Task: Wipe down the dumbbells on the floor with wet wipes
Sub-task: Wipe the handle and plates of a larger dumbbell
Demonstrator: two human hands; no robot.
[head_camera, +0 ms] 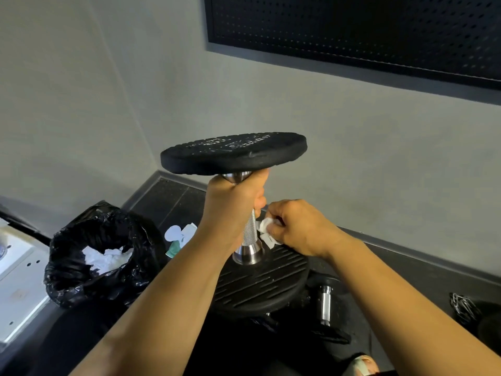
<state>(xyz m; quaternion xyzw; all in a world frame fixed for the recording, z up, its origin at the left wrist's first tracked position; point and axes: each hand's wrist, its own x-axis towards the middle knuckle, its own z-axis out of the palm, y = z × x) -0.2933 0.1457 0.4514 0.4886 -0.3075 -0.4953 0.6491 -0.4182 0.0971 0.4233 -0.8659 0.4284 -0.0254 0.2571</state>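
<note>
A black dumbbell (233, 153) stands upright in the middle of the view, one round head on top and the other below. My left hand (233, 207) grips the upper part of its knurled chrome handle (250, 231). My right hand (295, 226) holds a crumpled white wet wipe (265, 226) against the right side of the handle, just above the lower head (260, 283). A second dumbbell (325, 303) lies on the dark floor to the right, partly hidden behind the lower head.
A black trash bag (95, 256) with used white wipes stands open at the left. A green-and-white wipes pack (180, 237) lies behind my left forearm. A white panel (16, 283) is at far left. Grey wall and a black pegboard (352, 31) rise behind. A dark tangled object (465, 308) sits far right.
</note>
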